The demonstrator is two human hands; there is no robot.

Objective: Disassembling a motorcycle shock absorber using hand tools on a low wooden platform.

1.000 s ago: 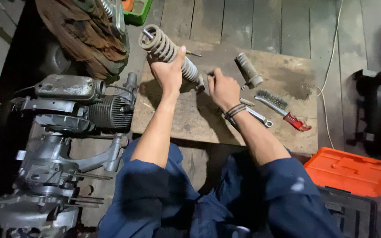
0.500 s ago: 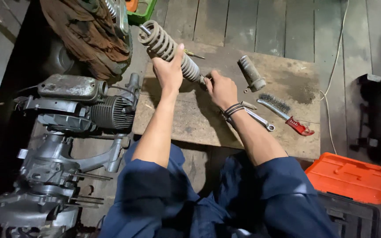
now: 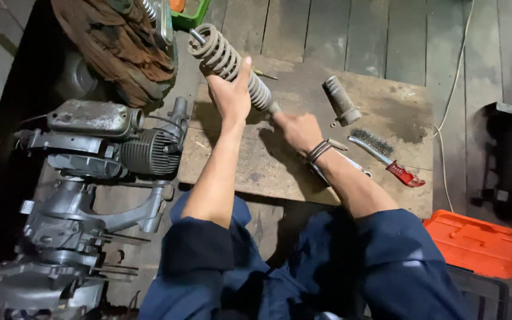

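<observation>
L hand [image 3: 230, 95] is wrapped round the middle of a grey coil-spring shock absorber [image 3: 223, 59], fingers closed on the coils, thumb up along the far side. R hand [image 3: 296, 129] is closed on the lower, thinner end of the same shock, approx where the spring ends; can't tell what the fingertips pinch there, they're hidden under the hand. Dark bands sit on the R wrist. The shock is held tilted, top end up and away toward a rusty brown rag heap [image 3: 114, 47], low end down toward the R hand, above a worn brown wooden board [image 3: 256, 172] lying on the grey plank floor.

On the board, just right of the hands: a short grey metal cylinder sleeve [image 3: 341, 99] lying on its side, then a wire brush w/ red handle [image 3: 383, 155], bristles toward the hands. A silver spanner [image 3: 345, 166] lies partly under the R forearm. A thin screwdriver-like tool [image 3: 266, 74] pokes out behind the shock.

Left of the board, touching its edge: a grey finned engine block w/ casing [image 3: 102, 154], standing on the floor. Bottom right, well apart from the hands: an orange plastic toolbox lid [image 3: 481, 243]. A green crate [image 3: 194, 15] shows at top. Both sleeves are dark blue.
</observation>
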